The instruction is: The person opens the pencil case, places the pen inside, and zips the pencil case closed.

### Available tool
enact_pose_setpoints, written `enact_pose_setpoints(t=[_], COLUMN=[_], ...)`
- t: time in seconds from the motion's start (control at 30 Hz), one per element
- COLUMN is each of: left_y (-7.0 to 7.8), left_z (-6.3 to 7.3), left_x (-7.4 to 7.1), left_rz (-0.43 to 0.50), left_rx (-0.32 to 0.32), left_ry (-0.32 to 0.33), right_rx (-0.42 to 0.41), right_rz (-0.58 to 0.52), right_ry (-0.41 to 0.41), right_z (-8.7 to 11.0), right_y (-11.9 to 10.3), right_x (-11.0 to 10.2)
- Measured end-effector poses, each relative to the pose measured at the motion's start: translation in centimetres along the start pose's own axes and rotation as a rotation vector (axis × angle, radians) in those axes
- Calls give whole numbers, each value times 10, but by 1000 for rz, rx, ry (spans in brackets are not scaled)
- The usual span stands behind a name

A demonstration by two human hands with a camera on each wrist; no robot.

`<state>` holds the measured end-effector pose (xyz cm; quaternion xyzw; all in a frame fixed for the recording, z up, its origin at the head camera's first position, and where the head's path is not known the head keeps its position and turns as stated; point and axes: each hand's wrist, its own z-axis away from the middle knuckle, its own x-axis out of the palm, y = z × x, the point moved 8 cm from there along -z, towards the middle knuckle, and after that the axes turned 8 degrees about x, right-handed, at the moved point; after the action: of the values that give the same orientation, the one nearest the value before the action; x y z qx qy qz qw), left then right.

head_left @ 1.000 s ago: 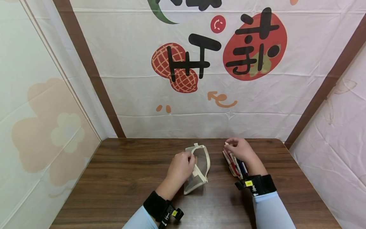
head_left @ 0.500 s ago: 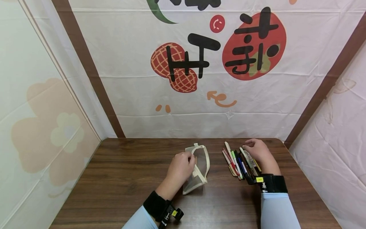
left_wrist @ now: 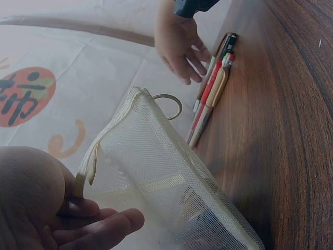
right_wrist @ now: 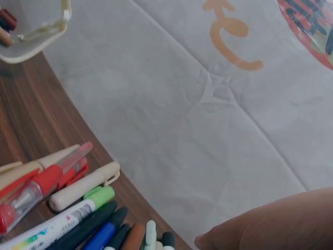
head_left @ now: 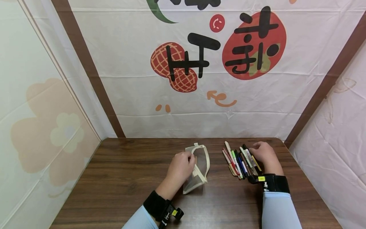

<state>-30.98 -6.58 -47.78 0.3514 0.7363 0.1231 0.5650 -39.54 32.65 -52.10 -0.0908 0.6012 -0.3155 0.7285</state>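
Observation:
My left hand pinches the rim of a cream mesh zip pouch, which stands with its mouth spread on the table. Inside it, the right wrist view catches a few pen ends. To the right lies a row of several pens and markers, side by side, in red, white, green, blue, black and yellow. At that row's right end is my right hand. Its fingers look extended in the left wrist view, with nothing visibly held; whether they touch the outermost pen is unclear.
A dark wood-grain table carries everything. Its far edge meets a white printed cloth. More cloth hangs at the left and right sides. Black camera straps circle both wrists.
My right hand has moved rightward across the pens, from the left end of the row to the right end, uncovering the pens. The left hand and pouch have stayed put.

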Motion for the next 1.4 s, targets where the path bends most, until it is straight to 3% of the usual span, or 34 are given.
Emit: enact_pose_setpoints(t=[0.2, 0.63, 0.9, 1.4], left_y=[0, 0, 0, 2], left_z=[0, -1, 0, 0], left_x=[0, -1, 0, -2], left_rz=[1, -13, -14, -13], left_rx=[-3, 8, 1, -2], left_ry=[2, 14, 6, 1], right_rx=[-7, -26, -45, 0], right_rz=[74, 89, 79, 24], right_ry=[-3, -49, -65, -99], right_z=[-3, -6, -5, -6], right_y=[7, 7, 5, 11], right_x=[2, 9, 10, 12])
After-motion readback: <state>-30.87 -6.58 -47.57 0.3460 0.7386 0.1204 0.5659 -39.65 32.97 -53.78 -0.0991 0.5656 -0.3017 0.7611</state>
